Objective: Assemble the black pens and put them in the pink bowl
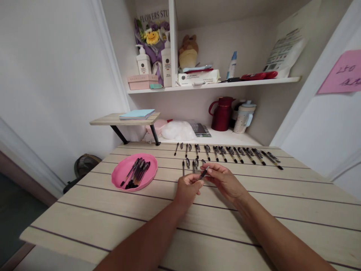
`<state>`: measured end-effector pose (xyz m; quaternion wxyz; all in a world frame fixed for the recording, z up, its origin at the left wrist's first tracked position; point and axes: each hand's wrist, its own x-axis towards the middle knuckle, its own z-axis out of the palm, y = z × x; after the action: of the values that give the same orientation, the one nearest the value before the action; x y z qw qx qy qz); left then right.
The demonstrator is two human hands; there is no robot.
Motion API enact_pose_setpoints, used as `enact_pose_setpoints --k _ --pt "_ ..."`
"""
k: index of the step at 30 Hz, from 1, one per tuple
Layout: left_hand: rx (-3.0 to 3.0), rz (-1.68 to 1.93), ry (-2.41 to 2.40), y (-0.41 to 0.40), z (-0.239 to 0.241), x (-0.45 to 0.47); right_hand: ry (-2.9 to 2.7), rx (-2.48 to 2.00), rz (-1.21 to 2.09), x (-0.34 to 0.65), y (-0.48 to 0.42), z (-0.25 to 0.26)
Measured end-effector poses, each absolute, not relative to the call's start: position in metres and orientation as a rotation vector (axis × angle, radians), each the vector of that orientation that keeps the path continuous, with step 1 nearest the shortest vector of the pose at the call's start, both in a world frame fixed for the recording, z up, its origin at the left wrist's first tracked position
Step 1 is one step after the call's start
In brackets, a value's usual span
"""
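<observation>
Over the middle of the table, my left hand [186, 188] is closed around the lower part of a black pen [203, 174], which tilts up to the right. The fingers of my right hand [225, 181] close at the pen's upper, pointed end. Fingers partly cover the pen. Just beyond my hands lie uncapped pens [183, 168] with dark caps [196, 163] beside them. A longer row of pens [231, 154] and caps stretches across the back of the table. On the left, a pink scalloped tray [116, 174] contains several black pens [137, 172].
The slatted wooden table [135, 229] has a small raised shelf [107, 119] at its back left, bearing blue paper [137, 113]. Behind it stand a red jug [222, 114] and a pale tumbler [243, 118]. A white shelf [239, 83] with bottles and boxes hangs above.
</observation>
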<state>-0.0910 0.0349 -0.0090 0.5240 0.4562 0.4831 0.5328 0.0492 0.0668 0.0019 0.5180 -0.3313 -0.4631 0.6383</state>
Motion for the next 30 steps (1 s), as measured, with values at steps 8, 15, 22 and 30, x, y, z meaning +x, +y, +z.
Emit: enact_pose_setpoints --k 8,15,22,30 --pt "1.093 1.265 1.210 0.038 -0.012 -0.092 -1.145 -0.903 1.472 0.053 0.077 0.001" --pt "0.984 1.284 1.158 0.041 -0.014 -0.093 -1.443 -1.519 0.712 0.066 0.128 0.008" --pt "0.933 1.275 1.107 0.043 -0.014 -0.096 -1.737 -1.794 0.377 0.039 0.149 -0.012" --pt "0.999 1.208 1.111 0.041 -0.014 -0.096 -1.461 -1.335 0.913 0.048 0.134 0.001"
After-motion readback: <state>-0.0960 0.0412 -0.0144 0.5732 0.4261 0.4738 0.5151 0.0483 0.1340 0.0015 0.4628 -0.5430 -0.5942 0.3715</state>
